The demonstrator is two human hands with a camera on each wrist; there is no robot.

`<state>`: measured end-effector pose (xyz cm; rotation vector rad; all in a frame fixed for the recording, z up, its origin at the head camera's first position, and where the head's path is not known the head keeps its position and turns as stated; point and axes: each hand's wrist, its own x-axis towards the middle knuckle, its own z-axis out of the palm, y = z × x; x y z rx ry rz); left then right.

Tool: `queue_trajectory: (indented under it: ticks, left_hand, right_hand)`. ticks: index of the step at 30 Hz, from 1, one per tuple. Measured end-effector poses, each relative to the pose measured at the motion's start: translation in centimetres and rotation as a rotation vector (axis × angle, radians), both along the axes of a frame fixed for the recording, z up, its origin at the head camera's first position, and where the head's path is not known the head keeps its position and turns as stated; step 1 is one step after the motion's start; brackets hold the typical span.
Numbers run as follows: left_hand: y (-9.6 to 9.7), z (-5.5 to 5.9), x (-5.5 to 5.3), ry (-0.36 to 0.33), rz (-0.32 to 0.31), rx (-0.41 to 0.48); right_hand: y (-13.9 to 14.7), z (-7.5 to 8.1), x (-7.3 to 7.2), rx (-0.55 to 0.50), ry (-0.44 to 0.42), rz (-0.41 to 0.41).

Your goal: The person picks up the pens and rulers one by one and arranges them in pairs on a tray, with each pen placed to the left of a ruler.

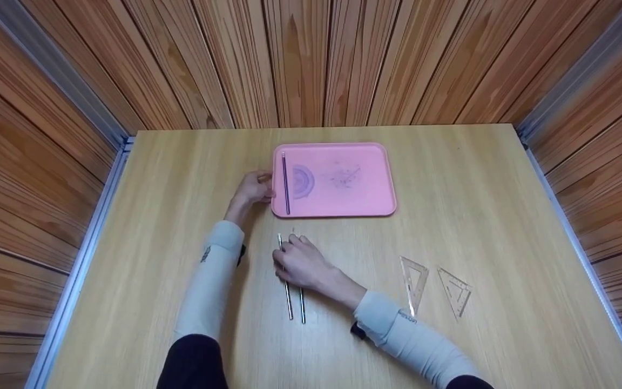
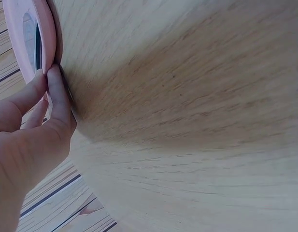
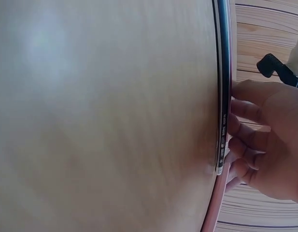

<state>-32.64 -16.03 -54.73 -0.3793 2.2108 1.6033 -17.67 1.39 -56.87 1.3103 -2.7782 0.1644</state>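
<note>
A pink tray (image 1: 365,202) lies at the back middle of the table, with a dark pencil (image 1: 285,183) along its left side. My left hand (image 1: 253,188) pinches the tray's left rim; the left wrist view shows the fingertips at the tray edge (image 2: 49,34). Nearer the front, two pencils lie side by side, a left pencil (image 1: 288,302) and a right pencil (image 1: 303,308). With curled fingers my right hand (image 1: 305,265) grips the left pencil around its upper half, though the contact itself is partly hidden. A dark lettered pencil (image 3: 223,116) passes before that hand in the right wrist view.
Two clear set squares, one narrow (image 1: 419,281) and one beside it (image 1: 465,297), lie on the table to the right of my right hand. The tray bears a purple arc print and a fainter pattern. Wood-panelled walls stand behind and at both sides.
</note>
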Motion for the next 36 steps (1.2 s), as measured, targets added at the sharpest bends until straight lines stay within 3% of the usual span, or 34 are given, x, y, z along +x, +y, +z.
queue_trajectory:
  ticks: [5,22,36]
  left_hand:
    - [-0.06,0.06,0.01,0.038,-0.013,0.007]
    - [-0.15,-0.01,0.04,0.004,-0.008,-0.016]
    - [-0.06,-0.19,0.04,0.031,-0.03,-0.008]
  right_hand:
    - [-0.54,0.08,0.05,-0.035,-0.045,-0.051]
    - [-0.9,-0.43,-0.36,-0.163,-0.229,-0.098]
    - [-0.96,-0.4,-0.36,-0.244,-0.247,-0.127]
